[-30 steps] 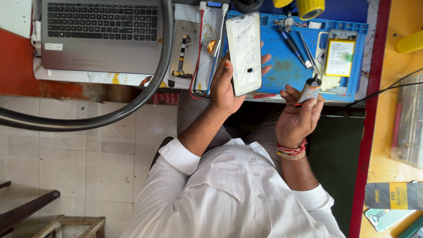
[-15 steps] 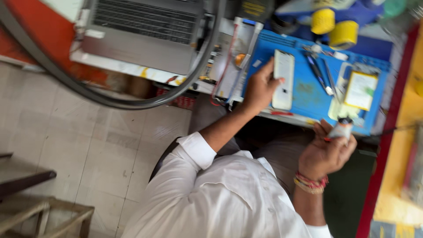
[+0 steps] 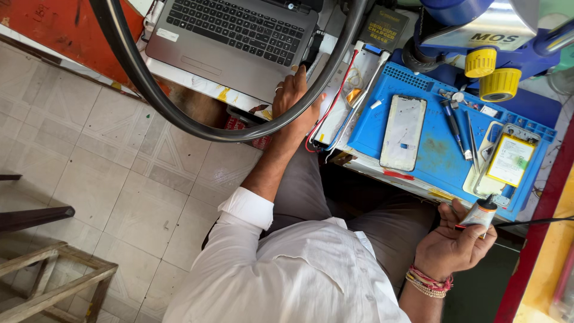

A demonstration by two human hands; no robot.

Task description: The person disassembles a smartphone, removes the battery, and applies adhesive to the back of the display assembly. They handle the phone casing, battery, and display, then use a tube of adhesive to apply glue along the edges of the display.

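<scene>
My left hand [image 3: 294, 103] reaches to the bench edge by the near corner of a grey laptop [image 3: 233, 33]. Its fingers are spread and hold nothing, and a thick black hose [image 3: 179, 116] loops across in front of it. My right hand [image 3: 452, 244] is low at the right, above my lap, closed around a small glue tube [image 3: 482, 213] with a black tip. A white phone screen panel [image 3: 403, 133] lies flat on the blue work mat [image 3: 436, 164], apart from both hands.
On the mat lie tweezers and small tools [image 3: 459, 127] and an opened phone body with a yellow battery [image 3: 508, 160]. A blue microscope stand with yellow knobs [image 3: 491, 67] rises behind. A wooden stool [image 3: 51, 281] stands on the tiled floor at the lower left.
My left hand has set the white screen panel down on the blue mat and moved left to the laptop corner. My right hand has dropped lower with the tube. The view has swung.
</scene>
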